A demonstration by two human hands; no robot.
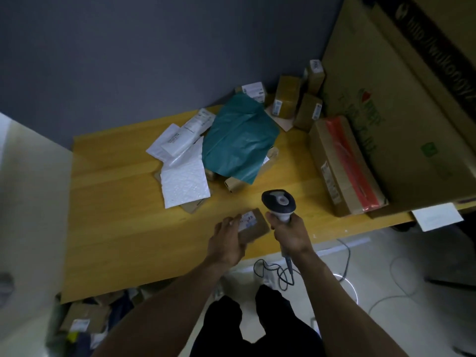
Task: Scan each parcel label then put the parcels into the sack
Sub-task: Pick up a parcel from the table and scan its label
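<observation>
- I see the parcel [253, 226] just below the middle of the frame, held over the near edge of the table [116, 202], with a hand on each side of it.
- The left hand [226, 243] grips the parcel from its lower left. The fingers curl over the top face and cover part of the label [247, 220].
- The right hand [289, 233] is wrapped round the pale handle of the scanner [278, 200]. The scanner's head sits just up and right of the parcel, and I cannot tell whether they touch.
- The parcel is a small, flat, rectangular box of matte brown cardboard. Its white label sits near the upper-left corner, with print too blurred to read.
- The scanner head is a dark oval with a grey cap. A thin dark cable [278, 271] hangs from the handle and loops on the pale floor at lower centre.
- The table top is smooth yellow wood grain.
- At centre a green bag [239, 140] of crinkled plastic lies over brown boxes.
- To its left are white mailers [184, 185], 1 of them quilted.
- At right a long box [342, 166] with a red tape strip lies against a big carton [399, 99].
</observation>
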